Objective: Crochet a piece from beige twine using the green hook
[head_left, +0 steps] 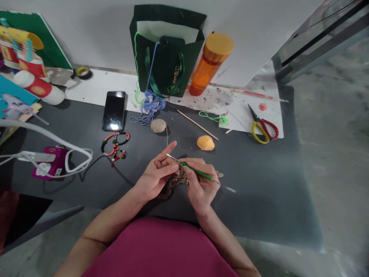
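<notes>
My right hand (203, 184) is closed round a crochet hook (198, 172) with a green handle; its metal tip points up and left. Between my hands hangs a piece of brownish crochet work (180, 177), pinched by my left hand (157, 173) with the index finger raised. A beige strand runs from a ball of beige yarn (158, 125) down to the raised left finger. Part of the crochet work is hidden behind my fingers, and a bit of it shows past the right hand.
Beyond my hands lie a wooden stick (197, 124), a ball of yellow yarn (205, 143), blue yarn (151, 104), scissors (263, 129), a phone (114, 110) and beaded bracelets (114, 146). A dark green paper bag (164, 73) and an orange bottle (207, 67) stand by the wall. White cables (77, 150) lie left.
</notes>
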Motion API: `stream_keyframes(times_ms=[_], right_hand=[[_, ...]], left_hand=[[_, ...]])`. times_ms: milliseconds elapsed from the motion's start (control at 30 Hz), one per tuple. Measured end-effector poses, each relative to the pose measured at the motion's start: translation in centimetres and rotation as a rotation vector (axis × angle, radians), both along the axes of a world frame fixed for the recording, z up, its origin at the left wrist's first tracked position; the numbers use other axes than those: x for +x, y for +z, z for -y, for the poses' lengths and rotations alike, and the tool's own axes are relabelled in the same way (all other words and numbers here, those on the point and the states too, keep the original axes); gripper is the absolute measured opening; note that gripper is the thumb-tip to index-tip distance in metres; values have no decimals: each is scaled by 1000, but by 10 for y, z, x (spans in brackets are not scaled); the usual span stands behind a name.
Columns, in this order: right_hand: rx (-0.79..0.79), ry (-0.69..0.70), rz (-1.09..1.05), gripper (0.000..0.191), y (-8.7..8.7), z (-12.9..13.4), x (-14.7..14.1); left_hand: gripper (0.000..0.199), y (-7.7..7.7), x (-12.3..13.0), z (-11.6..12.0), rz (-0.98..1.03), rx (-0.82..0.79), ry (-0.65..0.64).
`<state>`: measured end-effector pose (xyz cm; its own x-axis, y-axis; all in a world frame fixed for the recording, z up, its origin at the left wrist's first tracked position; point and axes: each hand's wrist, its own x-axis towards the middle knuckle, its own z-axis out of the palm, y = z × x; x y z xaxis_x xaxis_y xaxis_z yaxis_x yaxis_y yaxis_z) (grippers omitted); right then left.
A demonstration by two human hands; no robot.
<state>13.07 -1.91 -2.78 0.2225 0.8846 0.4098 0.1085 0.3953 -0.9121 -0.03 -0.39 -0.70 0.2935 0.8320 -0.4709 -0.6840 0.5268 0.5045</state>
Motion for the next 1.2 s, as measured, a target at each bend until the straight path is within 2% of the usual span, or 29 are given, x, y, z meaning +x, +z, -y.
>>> stream_keyframes(times_ms=[67, 133, 267, 333, 533, 700, 800, 867, 1000, 1200], right_hand=[[-129, -28, -96, 4, 0, 3, -1], [-206, -61, -130, 3, -2, 6, -1], [-209, -144, -131, 6, -6, 6, 3], [-222, -140, -147, 6, -7, 4, 5], [-381, 106, -398, 16, 0, -8, 8], [-487, 258, -505, 19, 4, -9, 5], [-416, 256, -522, 15, 1, -6, -2], [-347, 202, -487, 13, -1, -4, -5], [-242, 108, -296, 4, -1, -2, -1], [134, 60, 134, 28, -2, -4, 4]], left_hand=[[69, 0, -2, -1, 27, -26, -22], [69, 0, -3, -1, 41, -25, -31], [66, -4, -5, -1, 37, 16, -38], [65, -5, -6, -1, 41, 19, -49], [56, -6, -8, -3, 129, -32, -137], [49, -2, -5, -1, 117, 52, -175], [55, 1, -2, 2, 6, 72, -122], [56, 2, -1, 3, -58, 80, -68], [56, 0, 0, 4, -128, 123, 23], [67, -9, 3, 8, -243, 204, 94]])
